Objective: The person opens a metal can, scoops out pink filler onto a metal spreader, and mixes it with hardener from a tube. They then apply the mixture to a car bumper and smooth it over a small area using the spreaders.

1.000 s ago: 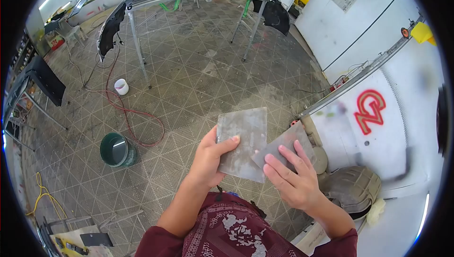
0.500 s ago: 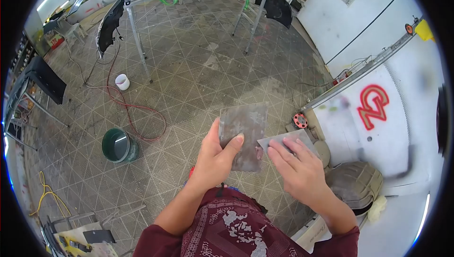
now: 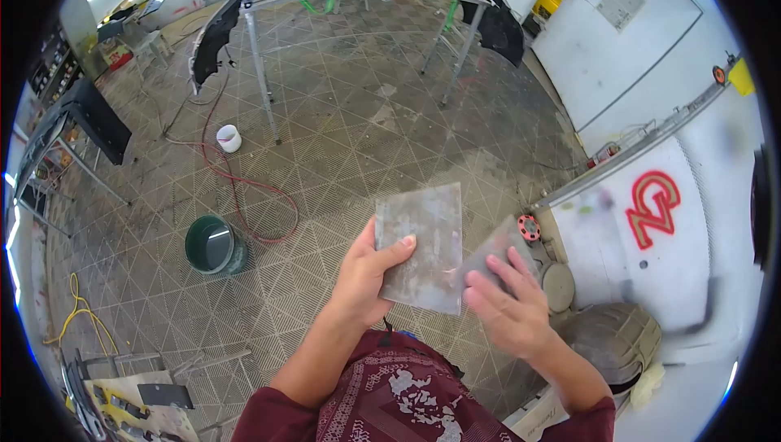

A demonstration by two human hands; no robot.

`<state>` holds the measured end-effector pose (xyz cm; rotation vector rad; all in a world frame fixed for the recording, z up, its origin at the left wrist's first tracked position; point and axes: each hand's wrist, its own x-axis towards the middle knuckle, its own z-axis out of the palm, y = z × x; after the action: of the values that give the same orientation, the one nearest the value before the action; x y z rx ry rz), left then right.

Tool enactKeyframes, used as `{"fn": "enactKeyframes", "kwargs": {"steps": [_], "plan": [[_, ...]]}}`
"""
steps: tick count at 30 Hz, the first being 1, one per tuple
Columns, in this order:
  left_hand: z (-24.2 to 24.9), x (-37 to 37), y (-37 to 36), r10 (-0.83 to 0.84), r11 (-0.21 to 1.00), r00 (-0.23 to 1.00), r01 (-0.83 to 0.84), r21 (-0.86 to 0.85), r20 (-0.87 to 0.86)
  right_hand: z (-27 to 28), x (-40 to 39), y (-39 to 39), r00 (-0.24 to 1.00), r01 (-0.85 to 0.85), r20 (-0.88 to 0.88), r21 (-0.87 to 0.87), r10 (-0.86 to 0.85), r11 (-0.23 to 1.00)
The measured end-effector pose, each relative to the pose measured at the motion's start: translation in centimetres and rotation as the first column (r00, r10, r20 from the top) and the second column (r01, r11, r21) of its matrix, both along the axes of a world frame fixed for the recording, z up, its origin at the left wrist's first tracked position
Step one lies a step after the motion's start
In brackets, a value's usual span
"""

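A thin rectangular grey plate [image 3: 431, 255] with a smeared, cloudy surface is held upright in front of me. My left hand [image 3: 368, 271] is closed on its left edge, with the thumb across the face. Just to the right, my right hand [image 3: 514, 308] holds a smaller thin grey sheet [image 3: 498, 248], fingers laid along its face and slightly blurred. The sheet tilts up to the right, its lower left corner close beside the plate's right edge.
Below on the patterned floor stand a green bucket [image 3: 242, 255] of liquid and a white tub [image 3: 229, 141], near a red hose [image 3: 277, 190]. A black bumper [image 3: 501, 35] lies over a metal stand ahead. A grey backpack [image 3: 614, 336] sits at right.
The plate has turned more face-on to me and tipped slightly. My right hand with the smaller sheet has moved lower, and the sheet now slants more steeply. The view has shifted a little.
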<state>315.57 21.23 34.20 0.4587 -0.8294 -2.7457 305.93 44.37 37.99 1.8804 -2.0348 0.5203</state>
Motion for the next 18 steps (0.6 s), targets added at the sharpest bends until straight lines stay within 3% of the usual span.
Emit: {"fn": "enactKeyframes", "kwargs": {"steps": [1, 2, 3, 4, 6, 7, 9, 10, 12, 16, 18], "plan": [[0.4, 0.5, -0.2, 0.019, 0.998, 0.999, -0.017, 0.058, -0.03, -1.4, -1.4, 1.5, 1.0, -0.016, -0.001, -0.004, 0.016, 1.0], [0.7, 1.0, -0.4, 0.032, 0.993, 0.998, -0.026, 0.115, -0.054, -3.2, -2.9, 3.7, 0.996, 0.072, 0.037, 0.109, -0.076, 0.991], [1.0, 1.1, -0.8, 0.041, 0.993, 0.997, -0.034, 0.11, -0.059, -4.1, -3.9, 4.5, 0.984, 0.153, 0.055, 0.223, -0.17, 0.963], [1.1, 0.9, -1.0, 0.038, 0.997, 0.997, -0.034, 0.067, -0.061, -3.6, -4.3, 3.7, 0.989, 0.13, 0.045, 0.228, -0.144, 0.965], [0.2, 0.9, -0.4, -0.005, 1.0, 0.999, 0.005, -0.009, -0.047, -2.1, -2.7, 2.5, 0.979, 0.183, 0.097, -0.009, -0.182, 0.983], [0.1, 0.5, 0.2, -0.017, 1.0, 0.999, 0.016, -0.012, -0.047, -1.1, -2.0, 1.8, 0.977, 0.194, 0.097, -0.012, -0.192, 0.981], [0.0, 0.1, 1.6, 0.093, 0.954, 0.993, -0.108, -0.281, -0.066, 1.3, -0.9, 0.3, 0.98, 0.145, 0.138, -0.002, -0.143, 0.989], [0.0, 0.1, 2.0, 0.083, 0.955, 0.995, -0.096, -0.28, -0.06, 2.0, -0.5, 0.0, 0.978, 0.155, 0.144, 0.001, -0.153, 0.988], [0.4, 0.2, 2.3, 0.089, 0.809, 0.992, -0.123, -0.574, -0.087, 2.8, 0.3, -0.5, 0.983, 0.182, -0.003, 0.16, -0.183, 0.97], [0.0, -0.2, 3.1, 0.145, 0.763, 0.988, -0.149, -0.629, -0.058, 2.9, 1.5, -0.1, 0.98, 0.197, -0.047, 0.265, -0.191, 0.944], [-0.5, -0.4, 3.0, 0.182, 0.828, 0.982, -0.178, -0.532, -0.045, 3.2, 1.5, 0.4, 0.987, 0.133, 0.047, 0.327, -0.157, 0.936]]}}
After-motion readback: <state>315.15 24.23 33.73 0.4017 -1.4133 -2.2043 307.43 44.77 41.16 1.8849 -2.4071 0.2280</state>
